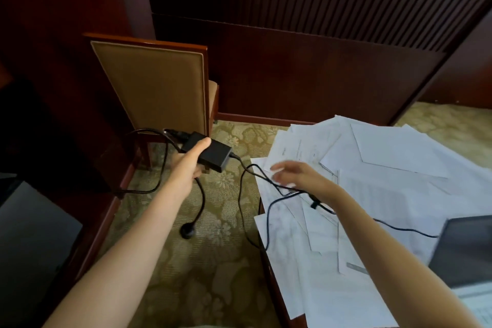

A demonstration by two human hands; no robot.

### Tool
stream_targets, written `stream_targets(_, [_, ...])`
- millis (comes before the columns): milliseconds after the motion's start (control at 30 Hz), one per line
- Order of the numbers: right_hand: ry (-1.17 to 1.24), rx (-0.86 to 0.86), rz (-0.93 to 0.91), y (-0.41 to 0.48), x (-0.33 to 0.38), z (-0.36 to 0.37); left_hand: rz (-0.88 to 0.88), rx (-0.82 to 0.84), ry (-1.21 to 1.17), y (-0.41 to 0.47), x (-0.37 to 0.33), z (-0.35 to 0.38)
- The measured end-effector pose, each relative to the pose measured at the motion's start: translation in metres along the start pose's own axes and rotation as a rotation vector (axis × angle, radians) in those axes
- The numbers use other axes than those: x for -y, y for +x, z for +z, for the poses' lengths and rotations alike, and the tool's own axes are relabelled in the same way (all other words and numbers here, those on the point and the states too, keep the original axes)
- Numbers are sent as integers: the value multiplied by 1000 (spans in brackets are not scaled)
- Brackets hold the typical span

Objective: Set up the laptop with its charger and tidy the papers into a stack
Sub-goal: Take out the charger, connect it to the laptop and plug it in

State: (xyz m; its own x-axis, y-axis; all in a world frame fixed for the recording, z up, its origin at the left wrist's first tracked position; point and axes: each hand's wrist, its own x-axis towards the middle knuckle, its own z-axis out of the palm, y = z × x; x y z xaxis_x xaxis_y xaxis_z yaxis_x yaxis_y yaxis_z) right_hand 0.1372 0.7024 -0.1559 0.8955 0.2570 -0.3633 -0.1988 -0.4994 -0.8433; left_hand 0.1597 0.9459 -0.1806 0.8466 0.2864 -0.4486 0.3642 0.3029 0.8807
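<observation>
My left hand grips the black charger brick in the air over the carpet, left of the table. A thick cable with a round plug hangs down from it. A thin cord runs from the brick across the scattered white papers towards the open laptop at the right edge. My right hand hovers over the cord and papers with its fingers spread, blurred; whether it touches the cord is unclear.
A padded wooden chair stands behind the charger, with another black cable looped by its legs. Dark wood panelling rises at the back. Patterned carpet lies between the chair and the table's left edge.
</observation>
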Motion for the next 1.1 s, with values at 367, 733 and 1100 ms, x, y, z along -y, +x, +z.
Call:
stream_targets(367, [-178, -208, 177, -18, -52, -42, -24, -76, -70, 15, 11, -12])
stream_targets(733, [-68, -155, 79, -17, -57, -22, -72, 8, -138, 2, 20, -21])
stream_targets(1100, [192, 87, -154, -16, 7, -10, -102, -11, -187, 3, 33, -39])
